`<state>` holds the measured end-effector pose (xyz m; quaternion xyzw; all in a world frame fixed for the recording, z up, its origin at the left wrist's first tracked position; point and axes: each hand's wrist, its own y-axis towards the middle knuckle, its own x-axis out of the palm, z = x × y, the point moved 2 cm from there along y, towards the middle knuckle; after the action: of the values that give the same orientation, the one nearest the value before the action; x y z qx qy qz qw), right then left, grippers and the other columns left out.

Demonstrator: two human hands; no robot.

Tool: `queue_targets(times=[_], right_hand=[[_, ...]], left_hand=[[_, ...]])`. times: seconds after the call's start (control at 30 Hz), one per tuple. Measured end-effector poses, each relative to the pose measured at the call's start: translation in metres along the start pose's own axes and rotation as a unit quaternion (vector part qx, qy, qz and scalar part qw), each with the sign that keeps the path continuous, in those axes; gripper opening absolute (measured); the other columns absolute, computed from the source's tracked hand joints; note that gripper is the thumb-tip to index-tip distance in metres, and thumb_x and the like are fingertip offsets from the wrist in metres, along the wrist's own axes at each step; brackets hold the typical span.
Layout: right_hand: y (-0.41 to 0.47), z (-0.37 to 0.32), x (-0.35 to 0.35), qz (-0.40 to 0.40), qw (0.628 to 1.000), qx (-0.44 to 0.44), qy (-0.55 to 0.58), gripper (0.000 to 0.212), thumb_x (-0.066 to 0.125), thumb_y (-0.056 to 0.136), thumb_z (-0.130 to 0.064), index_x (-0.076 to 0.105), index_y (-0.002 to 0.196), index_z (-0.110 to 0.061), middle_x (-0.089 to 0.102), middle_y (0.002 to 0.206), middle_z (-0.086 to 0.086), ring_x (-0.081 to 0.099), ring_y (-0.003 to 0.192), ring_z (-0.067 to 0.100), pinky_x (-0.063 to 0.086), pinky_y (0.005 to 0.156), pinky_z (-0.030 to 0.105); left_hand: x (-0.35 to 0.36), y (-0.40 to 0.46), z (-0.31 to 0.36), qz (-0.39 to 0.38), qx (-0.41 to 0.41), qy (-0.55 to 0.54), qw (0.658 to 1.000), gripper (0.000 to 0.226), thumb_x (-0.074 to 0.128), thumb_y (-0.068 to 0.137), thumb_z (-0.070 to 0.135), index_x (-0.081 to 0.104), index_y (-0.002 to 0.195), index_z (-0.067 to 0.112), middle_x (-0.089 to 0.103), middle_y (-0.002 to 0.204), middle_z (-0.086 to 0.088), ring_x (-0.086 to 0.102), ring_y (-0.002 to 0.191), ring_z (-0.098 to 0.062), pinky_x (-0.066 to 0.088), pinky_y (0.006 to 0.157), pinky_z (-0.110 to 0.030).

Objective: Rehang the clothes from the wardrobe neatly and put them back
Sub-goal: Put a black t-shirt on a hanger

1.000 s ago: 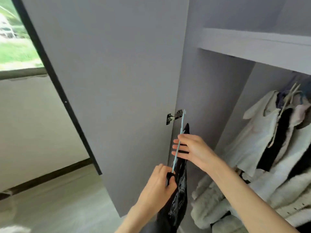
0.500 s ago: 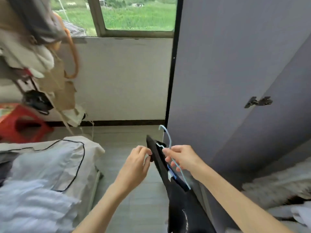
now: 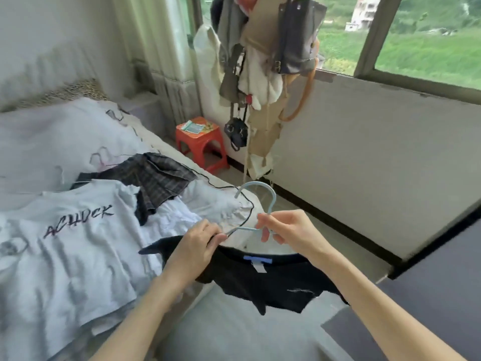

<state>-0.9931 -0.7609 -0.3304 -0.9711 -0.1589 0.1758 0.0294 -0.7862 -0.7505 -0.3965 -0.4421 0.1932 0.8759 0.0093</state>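
Note:
A black T-shirt [image 3: 263,282] with a blue neck label hangs from a light blue hanger [image 3: 260,194] over the corner of the bed. My left hand [image 3: 195,246] pinches the shirt's collar together with the hanger's left arm. My right hand [image 3: 289,230] pinches the hanger at the base of its hook. The hook stands up above both hands. The hanger's right arm is hidden inside the shirt.
A white printed T-shirt [image 3: 67,238] and a dark plaid garment [image 3: 153,178] lie on the bed [image 3: 39,142], with pale hangers beside them. A red stool [image 3: 200,142] stands by the wall. Bags and clothes hang from a rack [image 3: 263,63] under the window. A grey wardrobe door [image 3: 432,287] is at the right.
The view has swung left from the wardrobe to the bed. Both hands carried the black shirt on its hanger over the bed's corner, and the shirt now hangs spread between them.

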Motion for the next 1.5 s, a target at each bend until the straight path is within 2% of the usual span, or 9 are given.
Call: queue_targets(times=[0.1, 0.2, 0.33, 0.57, 0.77, 0.9, 1.0, 1.3, 1.5], right_hand=[[0.023, -0.021, 0.009, -0.015, 0.994, -0.082, -0.067, 0.036, 0.058, 0.087, -0.038, 0.073, 0.074, -0.008, 0.061, 0.055, -0.008, 0.044, 0.048, 0.002, 0.035, 0.053, 0.012], [0.043, -0.033, 0.020, -0.015, 0.971, -0.173, -0.162, 0.024, 0.062, 0.082, -0.039, 0.073, 0.085, -0.018, 0.064, 0.074, -0.021, 0.055, 0.069, -0.001, 0.040, 0.065, 0.009], [0.069, -0.034, 0.043, -0.002, 0.917, -0.257, -0.304, 0.031, 0.062, 0.083, -0.039, 0.070, 0.101, -0.015, 0.068, 0.097, -0.007, 0.060, 0.095, 0.013, 0.042, 0.087, 0.027], [0.085, -0.058, 0.112, -0.031, 0.901, -0.331, -0.280, 0.020, 0.060, 0.088, -0.030, 0.064, 0.095, -0.011, 0.064, 0.088, -0.003, 0.056, 0.082, 0.016, 0.035, 0.071, 0.022], [0.091, -0.096, 0.187, -0.074, 0.901, -0.378, -0.198, 0.019, 0.063, 0.087, -0.025, 0.065, 0.079, -0.008, 0.060, 0.072, -0.004, 0.054, 0.068, 0.013, 0.033, 0.063, 0.013], [0.093, -0.130, 0.250, -0.098, 0.908, -0.388, -0.127, 0.022, 0.063, 0.087, -0.025, 0.067, 0.077, -0.005, 0.065, 0.072, 0.001, 0.059, 0.069, 0.017, 0.040, 0.066, 0.021], [0.098, -0.153, 0.305, -0.124, 0.915, -0.374, -0.093, 0.024, 0.062, 0.087, -0.028, 0.066, 0.077, -0.006, 0.066, 0.073, 0.001, 0.059, 0.071, 0.016, 0.040, 0.067, 0.021], [0.114, -0.191, 0.461, -0.180, 0.913, -0.362, -0.057, 0.023, 0.060, 0.088, -0.031, 0.065, 0.079, -0.011, 0.064, 0.076, -0.003, 0.055, 0.076, 0.013, 0.035, 0.067, 0.021], [0.161, -0.230, 0.544, -0.182, 0.912, -0.364, -0.056, 0.025, 0.058, 0.089, -0.032, 0.065, 0.080, -0.010, 0.064, 0.076, -0.001, 0.056, 0.077, 0.017, 0.040, 0.070, 0.030]], left_hand=[[-0.026, -0.011, -0.006, 0.089, -0.031, 0.009, 0.995, 0.032, 0.040, 0.090, 0.044, 0.054, 0.078, 0.018, 0.050, 0.075, 0.015, 0.046, 0.072, -0.004, 0.037, 0.074, -0.016], [-0.052, -0.027, -0.011, 0.167, -0.084, 0.016, 0.982, 0.018, 0.045, 0.087, 0.043, 0.052, 0.077, 0.029, 0.048, 0.071, 0.023, 0.046, 0.071, 0.000, 0.034, 0.072, -0.012], [-0.096, -0.063, -0.020, 0.284, -0.182, 0.031, 0.941, 0.030, 0.045, 0.083, 0.047, 0.059, 0.074, 0.022, 0.055, 0.070, 0.018, 0.051, 0.070, -0.001, 0.035, 0.073, -0.010], [-0.156, -0.122, -0.020, 0.405, -0.262, 0.104, 0.870, 0.041, 0.047, 0.080, 0.047, 0.066, 0.076, 0.011, 0.061, 0.075, 0.013, 0.048, 0.076, 0.002, 0.037, 0.078, -0.028], [-0.215, -0.164, -0.037, 0.452, -0.256, 0.228, 0.824, 0.032, 0.053, 0.084, 0.035, 0.066, 0.074, 0.007, 0.066, 0.075, 0.002, 0.053, 0.074, -0.008, 0.033, 0.077, -0.026], [-0.266, -0.189, -0.059, 0.476, -0.255, 0.311, 0.782, 0.027, 0.056, 0.085, 0.030, 0.065, 0.075, 0.007, 0.064, 0.074, 0.000, 0.053, 0.073, -0.012, 0.040, 0.076, -0.039], [-0.306, -0.211, -0.080, 0.482, -0.264, 0.354, 0.756, 0.026, 0.056, 0.086, 0.030, 0.065, 0.075, 0.008, 0.063, 0.075, 0.004, 0.051, 0.074, -0.010, 0.031, 0.078, -0.030], [-0.392, -0.281, -0.158, 0.475, -0.290, 0.364, 0.746, 0.030, 0.055, 0.084, 0.033, 0.067, 0.075, 0.007, 0.062, 0.076, 0.004, 0.053, 0.076, -0.013, 0.042, 0.076, -0.044], [-0.460, -0.281, -0.236, 0.453, -0.323, 0.354, 0.751, 0.035, 0.052, 0.083, 0.039, 0.068, 0.077, 0.009, 0.060, 0.077, 0.008, 0.056, 0.082, -0.017, 0.036, 0.082, -0.032]])
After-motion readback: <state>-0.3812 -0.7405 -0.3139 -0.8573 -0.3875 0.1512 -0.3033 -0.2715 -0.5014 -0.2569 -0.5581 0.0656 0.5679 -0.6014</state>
